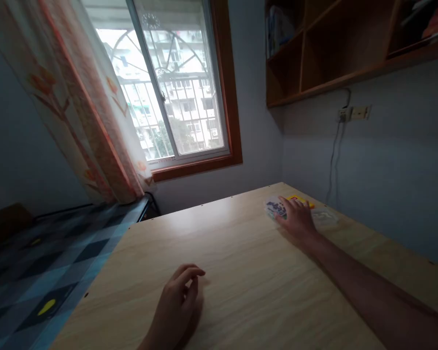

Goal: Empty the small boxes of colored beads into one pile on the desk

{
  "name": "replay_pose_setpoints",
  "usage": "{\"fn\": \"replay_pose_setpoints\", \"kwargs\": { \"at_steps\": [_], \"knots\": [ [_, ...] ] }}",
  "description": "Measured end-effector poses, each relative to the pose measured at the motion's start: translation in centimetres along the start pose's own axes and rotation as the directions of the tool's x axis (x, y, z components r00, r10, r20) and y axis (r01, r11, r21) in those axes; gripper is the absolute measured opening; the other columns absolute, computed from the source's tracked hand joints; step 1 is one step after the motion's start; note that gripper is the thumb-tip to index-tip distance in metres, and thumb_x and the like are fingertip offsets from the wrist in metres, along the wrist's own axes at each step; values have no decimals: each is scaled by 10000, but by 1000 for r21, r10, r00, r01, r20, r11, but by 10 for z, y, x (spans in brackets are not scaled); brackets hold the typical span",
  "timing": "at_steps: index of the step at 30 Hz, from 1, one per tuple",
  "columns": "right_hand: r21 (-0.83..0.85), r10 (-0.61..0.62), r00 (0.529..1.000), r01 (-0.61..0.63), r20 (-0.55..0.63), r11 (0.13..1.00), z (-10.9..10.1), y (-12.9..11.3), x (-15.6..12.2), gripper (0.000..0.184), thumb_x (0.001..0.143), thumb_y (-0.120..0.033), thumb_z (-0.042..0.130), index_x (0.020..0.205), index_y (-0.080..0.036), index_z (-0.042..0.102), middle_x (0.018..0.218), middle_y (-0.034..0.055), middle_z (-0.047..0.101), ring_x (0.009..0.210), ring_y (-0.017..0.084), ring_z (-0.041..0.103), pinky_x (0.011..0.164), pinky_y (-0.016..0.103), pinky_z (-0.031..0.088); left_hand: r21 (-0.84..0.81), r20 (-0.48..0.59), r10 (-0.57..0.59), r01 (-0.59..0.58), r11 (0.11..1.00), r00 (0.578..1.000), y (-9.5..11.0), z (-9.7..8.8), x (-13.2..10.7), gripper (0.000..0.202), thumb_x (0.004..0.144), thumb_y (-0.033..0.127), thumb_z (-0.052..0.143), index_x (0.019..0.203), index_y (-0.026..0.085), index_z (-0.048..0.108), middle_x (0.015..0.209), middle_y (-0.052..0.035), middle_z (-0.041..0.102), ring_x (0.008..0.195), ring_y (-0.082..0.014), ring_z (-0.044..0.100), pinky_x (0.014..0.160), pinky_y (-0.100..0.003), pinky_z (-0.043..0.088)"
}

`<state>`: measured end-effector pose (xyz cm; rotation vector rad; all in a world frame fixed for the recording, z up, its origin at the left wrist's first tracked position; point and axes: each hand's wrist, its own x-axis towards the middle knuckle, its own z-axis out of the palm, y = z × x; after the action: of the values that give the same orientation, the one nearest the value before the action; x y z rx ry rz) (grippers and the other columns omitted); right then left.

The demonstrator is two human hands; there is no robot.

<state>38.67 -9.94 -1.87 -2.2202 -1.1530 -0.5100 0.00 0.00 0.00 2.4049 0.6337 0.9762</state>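
Observation:
My right hand reaches across the wooden desk to its far right corner and lies on a clear plastic packet with dark printing; its fingers are stretched flat over it. A yellow item and another clear packet lie just beside that hand. My left hand rests on the desk near the front, fingers loosely curled, holding nothing.
A bed with a blue checked cover stands left of the desk. A window with a patterned curtain is behind. Wooden shelves hang above the desk, and a wall socket with a cable sits on the right wall.

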Motion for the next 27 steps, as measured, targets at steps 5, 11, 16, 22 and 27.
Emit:
{"fn": "replay_pose_setpoints", "kwargs": {
  "at_steps": [5, 11, 16, 22, 27],
  "knots": [
    [545, -191, 977, 111, 92, 831, -22, -53, -36, 695, 855, -439, 607, 1472, -208, 389, 1342, 137, 540, 1169, 259, 554, 1007, 406, 450, 48, -67, 12, -9, 999, 998, 8, 8, -8, 253, 921, 219, 482, 1089, 216, 672, 1079, -93, 666, 835, -184, 678, 578, -250, 573],
    [865, -428, 846, -75, 319, 496, -20, -115, -108, 860, 783, -280, 740, 1528, -270, 310, 1327, 118, 509, 1084, 215, 587, 933, 356, 500, 134, -16, 163, -160, 978, 986, 20, 9, -15, 464, 891, 293, 621, 1339, 218, 525, 1372, -161, 542, 1244, -298, 542, 939, -458, 552],
    [939, -513, 789, -245, 338, 243, -19, -134, -131, 984, 794, -231, 756, 1573, -311, 162, 1304, 107, 513, 1023, 188, 608, 913, 350, 515, 118, 151, 218, -236, 965, 964, 30, 4, -14, 427, 849, 259, 666, 1264, 215, 573, 1308, -138, 593, 1174, -280, 575, 985, -458, 518],
    [896, -571, 732, -444, 372, 14, -13, -138, -135, 1135, 784, -227, 795, 1584, -353, 0, 1289, 90, 530, 1061, 180, 605, 959, 381, 492, 161, 211, 333, -368, 916, 919, 30, 0, -8, 438, 842, 255, 621, 1276, 202, 598, 1252, -137, 634, 1117, -288, 587, 932, -461, 530],
    [826, -585, 701, -556, 407, -93, -13, -140, -135, 1228, 758, -227, 820, 1570, -379, -87, 1244, 81, 562, 1027, 169, 612, 884, 336, 504, 235, 225, 410, -457, 858, 884, 29, -1, -3, 373, 888, 335, 574, 1222, 183, 642, 1122, -137, 678, 969, -271, 623, 809, -421, 556]
  ]
}}
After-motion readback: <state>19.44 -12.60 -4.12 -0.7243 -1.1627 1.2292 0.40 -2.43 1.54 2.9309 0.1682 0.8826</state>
